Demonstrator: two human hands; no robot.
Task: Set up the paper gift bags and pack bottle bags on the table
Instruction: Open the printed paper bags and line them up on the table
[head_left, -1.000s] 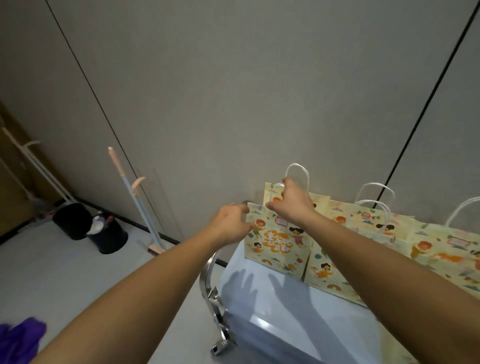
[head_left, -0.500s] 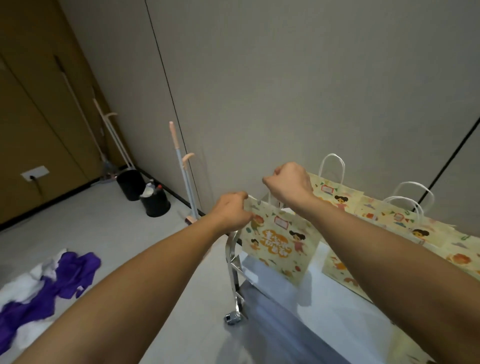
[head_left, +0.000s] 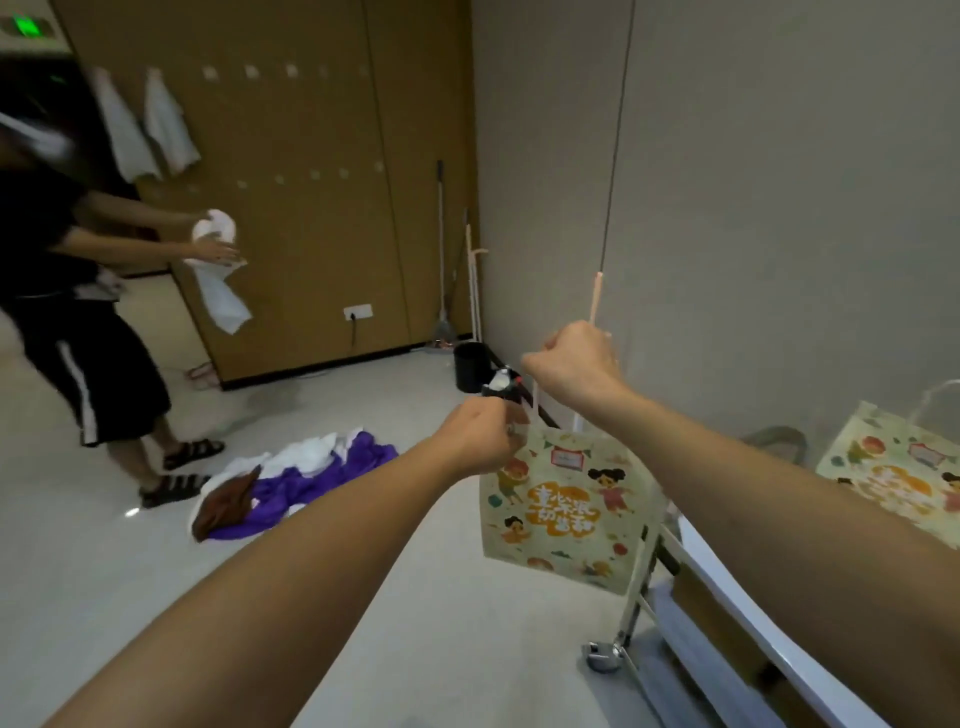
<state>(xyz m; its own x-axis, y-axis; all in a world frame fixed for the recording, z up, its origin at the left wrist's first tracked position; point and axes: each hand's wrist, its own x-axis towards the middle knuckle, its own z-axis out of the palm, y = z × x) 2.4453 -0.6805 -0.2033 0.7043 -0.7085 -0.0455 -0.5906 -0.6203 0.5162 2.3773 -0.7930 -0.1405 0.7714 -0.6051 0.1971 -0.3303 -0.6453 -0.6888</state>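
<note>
Gift bag (head_left: 566, 512) now off table (head_left: 727, 582)

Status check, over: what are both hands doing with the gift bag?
Left hand grips bag top edge; right hand holds its handle. Bag hangs off the table end, over floor. Nothing in the way.

Grey wall (head_left: 753, 182), brown cabinets (head_left: 322, 156), pale floor (head_left: 363, 649) w/ clothes (head_left: 291, 483).
</note>
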